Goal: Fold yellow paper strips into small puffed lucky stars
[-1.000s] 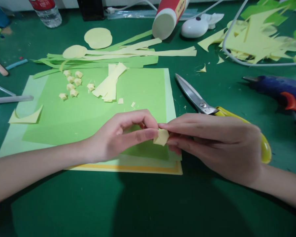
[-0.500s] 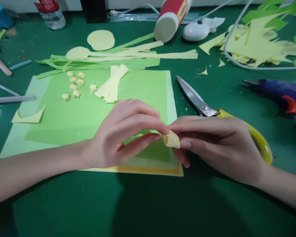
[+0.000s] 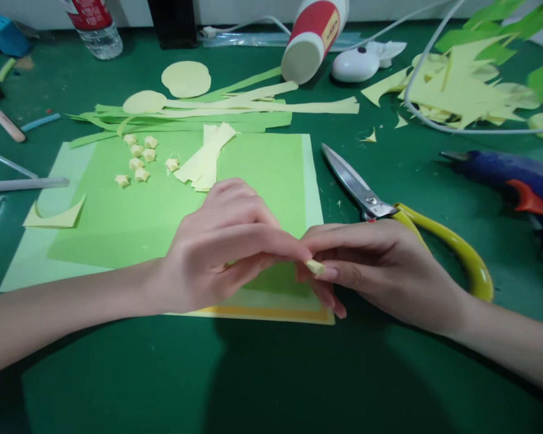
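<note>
Between my two hands is a small folded piece of pale yellow paper [image 3: 315, 266], mostly covered by fingertips. My left hand [image 3: 221, 250] pinches it from the left with thumb and forefinger. From the right, my right hand [image 3: 380, 274] grips it between thumb and fingers. Both hands are above green paper sheets [image 3: 117, 223]. Several small folded paper stars [image 3: 141, 174] lie on the sheets at the upper left. Beside them rests a crossed bundle of pale yellow paper strips [image 3: 208, 157]. Scissors with yellow handles [image 3: 461, 241] lie partly behind my right hand.
Long green and yellow strips [image 3: 253, 111] lie across the back, near two paper rounds [image 3: 186, 78]. A tipped paper cup [image 3: 314, 42], a white earbud case [image 3: 355, 63], and a bottle [image 3: 95, 30] are behind. Paper scraps [image 3: 466, 84] and a blue glue gun [image 3: 502, 175] occupy the right.
The folded paper has turned in my fingers and now shows a narrower side. My left fingers have closed further over it, and the view has shifted slightly.
</note>
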### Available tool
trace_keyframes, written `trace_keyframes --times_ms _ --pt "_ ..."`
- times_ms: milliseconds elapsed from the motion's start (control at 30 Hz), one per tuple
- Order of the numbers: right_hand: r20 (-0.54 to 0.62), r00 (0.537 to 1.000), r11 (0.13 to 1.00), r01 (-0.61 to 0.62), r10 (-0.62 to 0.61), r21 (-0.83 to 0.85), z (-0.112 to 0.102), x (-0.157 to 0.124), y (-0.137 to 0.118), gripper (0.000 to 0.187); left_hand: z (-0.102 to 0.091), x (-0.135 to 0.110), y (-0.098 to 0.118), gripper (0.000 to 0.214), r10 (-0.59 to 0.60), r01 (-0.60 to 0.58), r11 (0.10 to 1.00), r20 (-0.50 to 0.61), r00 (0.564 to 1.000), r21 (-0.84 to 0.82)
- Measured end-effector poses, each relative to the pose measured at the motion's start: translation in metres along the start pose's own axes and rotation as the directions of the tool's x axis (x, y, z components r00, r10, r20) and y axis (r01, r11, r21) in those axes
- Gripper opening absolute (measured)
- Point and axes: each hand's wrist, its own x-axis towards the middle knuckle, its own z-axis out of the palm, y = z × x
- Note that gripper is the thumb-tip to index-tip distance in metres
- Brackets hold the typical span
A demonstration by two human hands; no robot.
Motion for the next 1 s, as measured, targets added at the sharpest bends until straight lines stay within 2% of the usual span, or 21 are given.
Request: trace_keyframes --times_ms 167,267,367,433,533,667,733,833,933,1000 --pt "-0.007 0.998 0.995 0.058 -0.059 -0.087 0.001 0.002 0.0 0.015 0.0 0.001 0.003 0.016 -0.025 0.025 1.0 0.012 1.0 0.011" --pt "-0.061 0.977 0.939 0.18 -0.206 -0.291 0.003 0.001 -0.002 0.011 0.002 -0.001 0.003 0.016 -0.04 0.04 0.999 0.006 0.999 0.019" --pt "-0.105 0.888 0.743 0.303 -0.447 -0.597 0.003 -0.002 -0.007 0.017 0.004 -0.003 0.002 0.013 -0.05 0.051 0.998 -0.031 0.998 0.032" --pt "-0.095 0.829 0.601 0.316 -0.551 -0.734 0.004 -0.003 -0.01 0.019 0.004 -0.003 0.002 0.014 -0.045 0.047 0.998 -0.066 0.997 0.04" --pt "-0.056 0.773 0.44 0.299 -0.632 -0.846 0.006 -0.003 -0.014 0.015 0.001 -0.001 0.003 0.012 -0.036 0.041 0.994 -0.049 0.998 0.105" --pt "0.073 0.69 0.2 0.307 -0.72 -0.93 0.007 -0.003 -0.01 0.017 -0.002 0.001 0.004 0.007 -0.043 0.044 0.981 -0.011 0.999 0.19" --pt "0.14 0.67 0.095 0.302 -0.729 -0.949 0.006 -0.004 -0.005 0.016 -0.001 0.0 0.003 0.008 -0.022 0.024 0.981 -0.011 1.0 0.194" --pt "0.207 0.678 -0.014 0.279 -0.706 -0.96 0.003 -0.008 0.001 0.016 0.001 -0.001 0.001 0.011 0.027 -0.019 0.983 -0.041 0.999 0.18" --pt "0.234 0.681 -0.056 0.273 -0.694 -0.96 0.001 -0.011 0.004 0.012 0.002 -0.003 0.0 0.01 0.028 -0.016 0.983 -0.067 0.997 0.182" --pt "0.222 0.659 -0.068 0.252 -0.719 -0.965 0.002 -0.01 0.004 0.01 0.003 -0.004 -0.001 0.006 -0.004 0.015 0.981 -0.059 0.998 0.192"
